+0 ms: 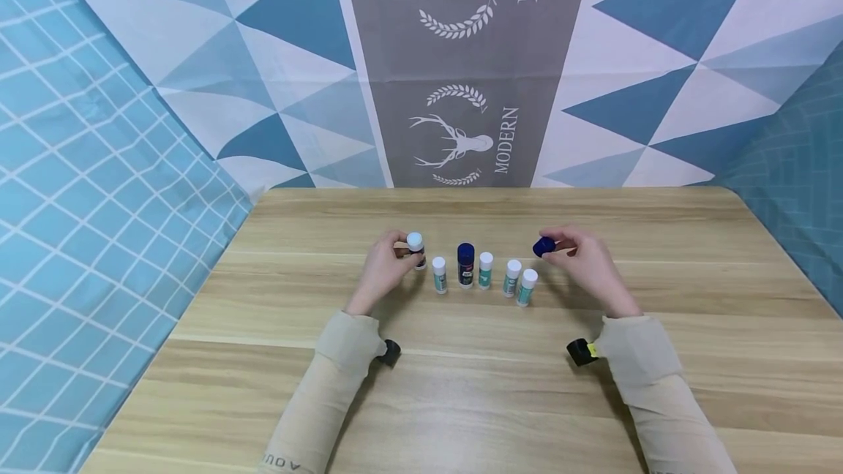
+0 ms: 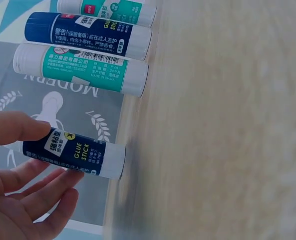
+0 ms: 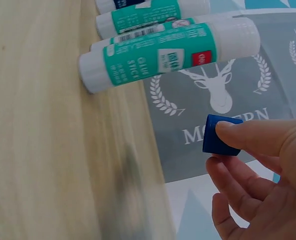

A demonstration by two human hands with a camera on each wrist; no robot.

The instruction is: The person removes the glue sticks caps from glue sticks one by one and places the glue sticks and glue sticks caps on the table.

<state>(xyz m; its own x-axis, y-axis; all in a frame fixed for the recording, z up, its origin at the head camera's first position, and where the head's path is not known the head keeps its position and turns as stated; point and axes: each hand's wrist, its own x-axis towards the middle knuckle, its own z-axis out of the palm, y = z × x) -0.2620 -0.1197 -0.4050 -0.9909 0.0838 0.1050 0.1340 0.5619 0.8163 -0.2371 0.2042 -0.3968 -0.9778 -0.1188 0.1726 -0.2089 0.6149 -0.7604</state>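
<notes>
My left hand (image 1: 384, 268) pinches a navy glue stick (image 2: 88, 154) between thumb and fingers. It stands upright at the left end of a row, and its top (image 1: 415, 241) looks white in the head view. In my right hand (image 1: 588, 260) is a small blue cap (image 3: 220, 135), pinched above the table to the right of the row. Nearest the left hand is a white-and-green glue stick (image 1: 440, 276); beyond it stands a navy glue stick with a blue cap (image 1: 465, 266). The green glue stick (image 3: 162, 56) at the row's right end is closest to the right hand.
Two more green glue sticks (image 1: 485, 271) (image 1: 511, 279) stand in the row's middle. All rest on a wooden table (image 1: 435, 386), backed by a patterned cloth (image 1: 454, 79). Blue cloth (image 1: 79, 189) hangs along the left side.
</notes>
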